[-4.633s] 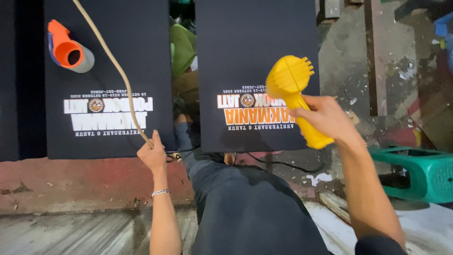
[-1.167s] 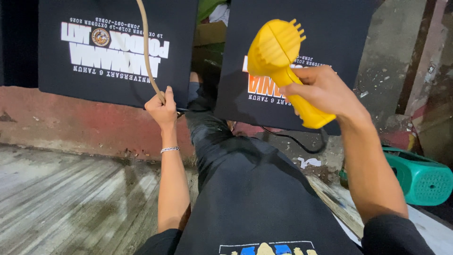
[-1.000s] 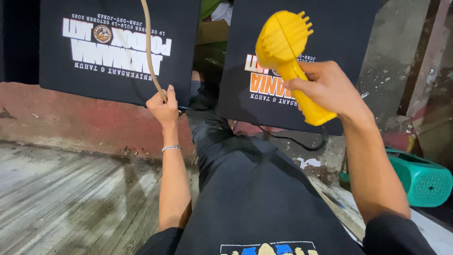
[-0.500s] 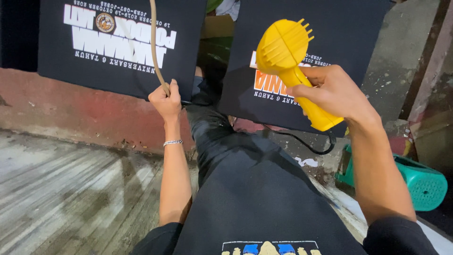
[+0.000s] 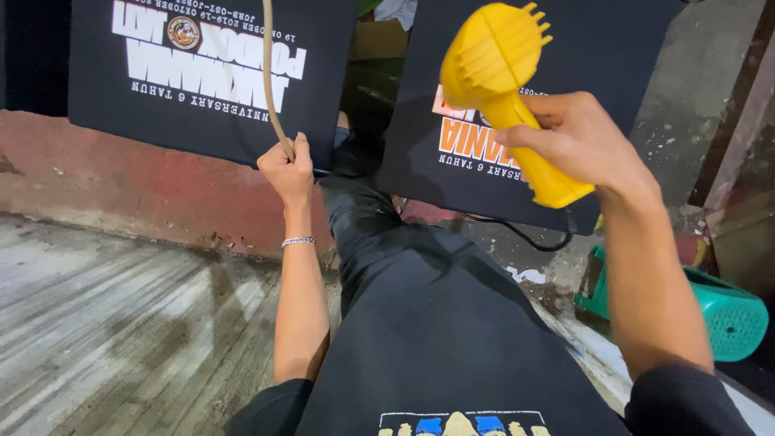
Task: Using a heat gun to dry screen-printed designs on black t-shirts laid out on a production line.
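Right hand (image 5: 585,145) clamped around the handle of a yellow heat gun (image 5: 504,89), held high at the right of the scene. Long axis of the tool slanted: handle end low and to the right, below the fist; finned nozzle head up and to the left, toward the far side. Straight beyond the nozzle, very near, a black printed panel (image 5: 476,153) with orange and white lettering, so the panel lies farther and slightly left from this hand. Right hand clearly the nearer one to that panel. Thin black cable (image 5: 517,234) hanging under the tool, its end lost behind the forearm.

Left hand (image 5: 286,165) closed in a fist around a tan cord (image 5: 269,73), which rises almost vertical and leaves the top edge, so upper end not visible. Bracelet (image 5: 299,241) on the left wrist. Just behind this fist, a second black printed panel (image 5: 210,73) with white lettering, leaning on a low reddish wall (image 5: 121,190).

Black cloth (image 5: 436,323) lying along the middle, from near to far, partly cut off at the bottom edge; far end goes into shadow between the two panels and hard to make out there. Green plastic stool (image 5: 718,307) at the right, half hidden by the right arm. Nozzle opening itself not visible from this angle.
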